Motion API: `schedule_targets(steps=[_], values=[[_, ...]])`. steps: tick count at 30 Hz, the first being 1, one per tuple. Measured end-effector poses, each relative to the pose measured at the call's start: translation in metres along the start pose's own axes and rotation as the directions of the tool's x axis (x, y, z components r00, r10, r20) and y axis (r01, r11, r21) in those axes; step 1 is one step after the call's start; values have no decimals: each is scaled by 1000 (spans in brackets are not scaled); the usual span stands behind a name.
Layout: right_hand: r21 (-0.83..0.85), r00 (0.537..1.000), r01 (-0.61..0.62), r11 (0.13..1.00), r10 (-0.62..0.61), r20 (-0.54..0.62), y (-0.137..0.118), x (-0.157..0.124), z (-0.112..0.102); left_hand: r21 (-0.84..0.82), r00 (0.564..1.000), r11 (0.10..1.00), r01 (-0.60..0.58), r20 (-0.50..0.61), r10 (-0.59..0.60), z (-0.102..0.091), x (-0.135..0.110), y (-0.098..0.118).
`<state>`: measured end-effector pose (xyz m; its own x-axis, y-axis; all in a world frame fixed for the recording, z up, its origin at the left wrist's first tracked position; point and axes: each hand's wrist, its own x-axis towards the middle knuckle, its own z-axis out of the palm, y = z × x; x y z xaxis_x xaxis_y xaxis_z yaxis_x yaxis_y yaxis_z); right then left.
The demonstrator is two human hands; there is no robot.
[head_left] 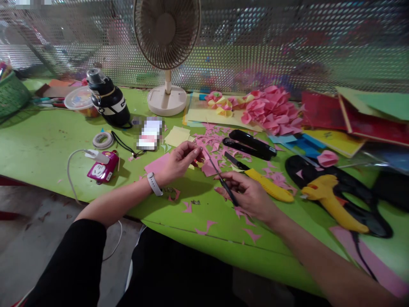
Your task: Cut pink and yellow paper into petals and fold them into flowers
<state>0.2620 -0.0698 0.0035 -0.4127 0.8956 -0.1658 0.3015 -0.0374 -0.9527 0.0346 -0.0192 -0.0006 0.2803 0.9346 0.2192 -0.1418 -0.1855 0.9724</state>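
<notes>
My left hand (182, 161), with a pale watch band at its wrist, has thumb and fingers pinched together on a small piece of pink paper, mostly hidden by the fingers. My right hand (247, 192) is closed around slim dark scissors (226, 186), seen edge-on, whose tip points up-left to the left fingertips. Pink paper scraps (207, 138) lie behind and around both hands. A pink sheet (157, 163) rests by my left wrist. Beyond my right hand are a yellow-handled cutter (270, 186) and a black stapler (249, 145).
A yellow glue gun (338, 204) lies on a black item at right. Pink paper flowers (271, 108) and coloured sheets sit behind. A fan (166, 100), black bottle (110, 100), phone (149, 133), tape roll (102, 140) and magenta power socket (104, 168) stand on the green table (47, 147).
</notes>
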Motion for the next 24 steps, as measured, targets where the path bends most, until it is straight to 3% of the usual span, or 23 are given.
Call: schedule_targets(steps=[24], values=[[-6, 999, -12, 1000, 12, 32, 6, -1, -1, 27, 998, 1000, 4, 57, -5, 1, -2, 3]])
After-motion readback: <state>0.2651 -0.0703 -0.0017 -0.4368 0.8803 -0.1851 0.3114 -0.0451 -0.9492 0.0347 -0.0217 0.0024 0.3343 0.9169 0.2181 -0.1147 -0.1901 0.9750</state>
